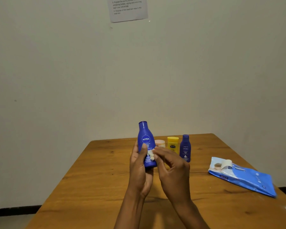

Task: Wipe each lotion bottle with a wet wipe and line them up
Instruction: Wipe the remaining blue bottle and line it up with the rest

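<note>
My left hand [139, 169] grips a large blue Nivea bottle [145, 138] upright above the wooden table [97, 187], thumb across its label. My right hand [172, 169] pinches a small crumpled white wet wipe [151, 154] against the bottle's lower front. Behind my hands, standing on the table, are a small pale jar [160, 142], a yellow lotion bottle [172, 144] and a smaller blue Nivea bottle [185, 148], side by side in a row.
A blue wet-wipe pack [244, 176] with its flap peeled open lies on the table at the right. A pale wall stands just behind the table, with a printed instruction sheet [128, 9] taped high up.
</note>
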